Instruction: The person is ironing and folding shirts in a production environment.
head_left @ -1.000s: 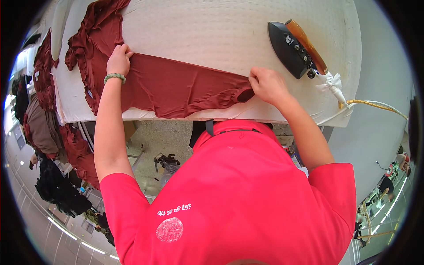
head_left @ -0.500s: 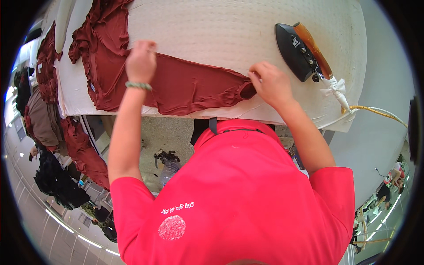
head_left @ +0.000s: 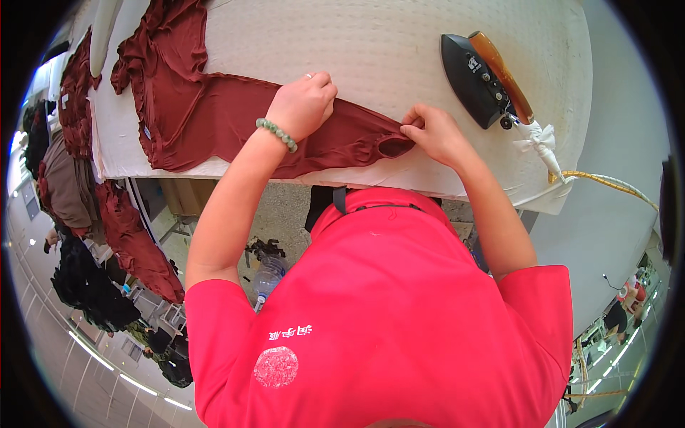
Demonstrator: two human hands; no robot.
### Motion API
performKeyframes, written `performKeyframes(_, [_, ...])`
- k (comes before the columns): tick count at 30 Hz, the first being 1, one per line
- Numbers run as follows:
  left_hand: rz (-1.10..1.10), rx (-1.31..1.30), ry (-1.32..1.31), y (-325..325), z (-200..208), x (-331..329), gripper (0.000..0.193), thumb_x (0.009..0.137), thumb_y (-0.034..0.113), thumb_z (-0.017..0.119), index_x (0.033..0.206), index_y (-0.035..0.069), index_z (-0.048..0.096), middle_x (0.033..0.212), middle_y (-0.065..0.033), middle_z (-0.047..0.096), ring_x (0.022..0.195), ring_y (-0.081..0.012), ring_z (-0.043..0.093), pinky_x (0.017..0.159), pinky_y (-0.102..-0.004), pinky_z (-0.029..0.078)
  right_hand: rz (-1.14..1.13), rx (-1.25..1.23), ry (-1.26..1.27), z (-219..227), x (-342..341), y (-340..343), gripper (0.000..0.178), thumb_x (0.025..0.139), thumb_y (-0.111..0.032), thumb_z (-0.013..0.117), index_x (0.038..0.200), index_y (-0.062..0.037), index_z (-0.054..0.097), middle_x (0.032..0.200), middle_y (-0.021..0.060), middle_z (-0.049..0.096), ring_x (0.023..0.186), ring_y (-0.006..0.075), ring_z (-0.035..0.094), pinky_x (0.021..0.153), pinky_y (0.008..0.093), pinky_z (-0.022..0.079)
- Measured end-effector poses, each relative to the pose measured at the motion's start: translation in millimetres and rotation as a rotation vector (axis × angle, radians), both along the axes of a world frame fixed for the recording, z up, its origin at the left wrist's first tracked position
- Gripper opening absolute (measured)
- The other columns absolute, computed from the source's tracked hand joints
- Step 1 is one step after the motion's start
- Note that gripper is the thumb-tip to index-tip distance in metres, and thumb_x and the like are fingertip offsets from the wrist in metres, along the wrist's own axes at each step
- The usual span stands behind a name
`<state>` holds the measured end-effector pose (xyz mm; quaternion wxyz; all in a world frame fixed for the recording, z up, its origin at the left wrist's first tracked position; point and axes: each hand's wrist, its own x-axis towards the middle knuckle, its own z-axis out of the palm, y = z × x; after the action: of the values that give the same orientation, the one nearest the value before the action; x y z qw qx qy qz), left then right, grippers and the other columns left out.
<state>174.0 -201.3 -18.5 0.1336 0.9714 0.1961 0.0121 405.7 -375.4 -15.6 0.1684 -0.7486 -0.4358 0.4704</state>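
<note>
A dark red garment [head_left: 178, 114] lies wrinkled on the pale padded table, its sleeve [head_left: 242, 114] stretched out to the right. My right hand [head_left: 437, 134] pinches the upper corner of the sleeve's end between thumb and fingers. Below those fingertips the dark oval cuff opening [head_left: 394, 147] shows. Partway along the sleeve, my left hand [head_left: 303, 105] is closed at its upper edge, fingers curled on the cloth; the fingertips are partly hidden. A green bead bracelet [head_left: 277, 134] circles the left wrist.
A black iron [head_left: 472, 82] with a wooden handle rests on the table [head_left: 357, 39] beyond my right hand. White cloth [head_left: 540, 146] is tied around its cord. More dark red garments [head_left: 132, 239] hang off to the left. Under the table stands a clear plastic bottle [head_left: 267, 274].
My left hand has moved right along the sleeve, from near the garment's body to mid-sleeve, and its fingers have closed. The right hand stays at the cuff.
</note>
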Motion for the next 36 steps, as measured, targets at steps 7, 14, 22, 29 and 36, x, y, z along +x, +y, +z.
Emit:
performKeyframes(7, [0.070, 0.039, 0.118, -4, -3, 28, 0.004, 0.085, 0.008, 0.062, 0.088, 0.008, 0.065, 0.092, -0.0088, 0.063, 0.089, -0.0264, 0.066, 0.074, -0.0391, 0.059, 0.033, 0.005, -0.140, 1, 3, -4, 0.016, 0.091, -0.018, 0.067, 0.097, -0.0034, 0.069, 0.088, 0.0156, 0.073, 0.086, 0.0326, 0.070, 0.077, 0.0443, 0.054])
performKeyframes(14, [0.307, 0.080, 0.032, -43, -20, 26, 0.003, 0.086, 0.011, 0.065, 0.088, 0.009, 0.064, 0.092, -0.0091, 0.063, 0.090, -0.0268, 0.066, 0.072, -0.0397, 0.058, -0.042, 0.050, -0.083, -1, 5, -8, 0.019, 0.090, -0.017, 0.068, 0.099, -0.0008, 0.069, 0.087, 0.0134, 0.073, 0.080, 0.0250, 0.070, 0.074, 0.0371, 0.054])
performKeyframes(22, [0.476, 0.247, -0.408, -77, -31, 23, 0.013, 0.083, 0.016, 0.077, 0.094, 0.012, 0.072, 0.096, -0.0033, 0.067, 0.087, -0.0233, 0.065, 0.072, -0.0375, 0.052, 0.014, -0.002, -0.021, 2, 10, -3, 0.021, 0.088, -0.015, 0.066, 0.100, 0.0020, 0.068, 0.083, 0.0118, 0.071, 0.077, 0.0192, 0.068, 0.073, 0.0338, 0.054])
performKeyframes(29, [0.446, 0.273, -0.344, -76, -30, 27, 0.013, 0.083, 0.018, 0.077, 0.094, 0.012, 0.072, 0.096, -0.0025, 0.067, 0.090, -0.0229, 0.065, 0.073, -0.0359, 0.051, -0.023, -0.024, 0.057, -7, 9, -2, 0.020, 0.092, -0.016, 0.065, 0.099, 0.0023, 0.068, 0.082, 0.0092, 0.070, 0.072, 0.0139, 0.066, 0.067, 0.0300, 0.053])
performKeyframes(36, [0.563, 0.266, -0.322, -90, -33, 38, 0.020, 0.083, 0.025, 0.076, 0.096, 0.012, 0.069, 0.103, -0.0051, 0.063, 0.102, -0.0263, 0.061, 0.086, -0.0423, 0.048, -0.173, -0.135, 0.443, -8, 23, -6, 0.023, 0.088, -0.017, 0.067, 0.093, 0.0044, 0.069, 0.078, 0.0130, 0.071, 0.066, 0.0164, 0.067, 0.064, 0.0333, 0.054])
